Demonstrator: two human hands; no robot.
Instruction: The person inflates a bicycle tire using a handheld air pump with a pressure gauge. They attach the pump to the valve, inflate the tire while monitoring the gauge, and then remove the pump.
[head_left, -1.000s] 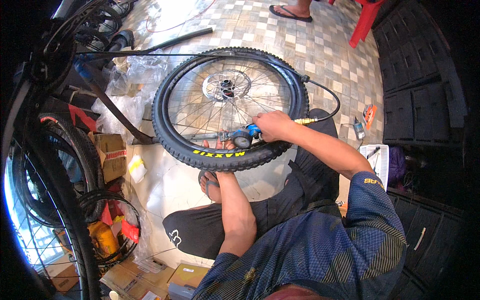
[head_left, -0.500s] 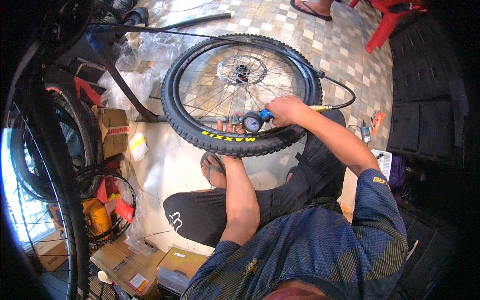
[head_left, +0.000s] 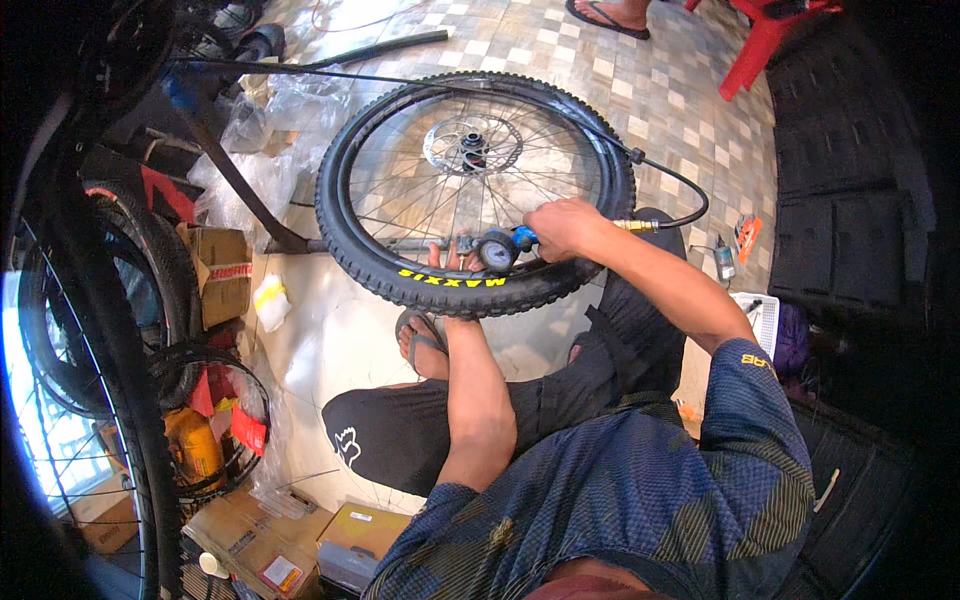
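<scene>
A bicycle wheel (head_left: 340,250) with a knobby black tyre lies roughly flat before me, its disc rotor (head_left: 440,150) facing up. My right hand (head_left: 565,228) is closed around the blue handle of a tyre inflator with a round gauge (head_left: 496,252). From its back end a brass fitting (head_left: 638,226) leads into a black air hose (head_left: 690,190). My left hand (head_left: 452,258) reaches beneath the tyre's near side, and its fingers curl up inside the rim beside the inflator's nozzle end. The tyre hides the palm, and the valve cannot be made out.
At left stand a bicycle frame (head_left: 235,165), more tyres (head_left: 180,265) and a cardboard box (head_left: 222,275). Clear plastic wrap (head_left: 250,185) lies beyond them. A small bottle (head_left: 725,263) and a white basket (head_left: 762,318) are at right. Another person's foot (head_left: 625,14) and a red chair (head_left: 755,50) show at the far side.
The whole view has shifted slightly, with the wheel and floor things a little further left. Both hands keep the same hold on the wheel and inflator.
</scene>
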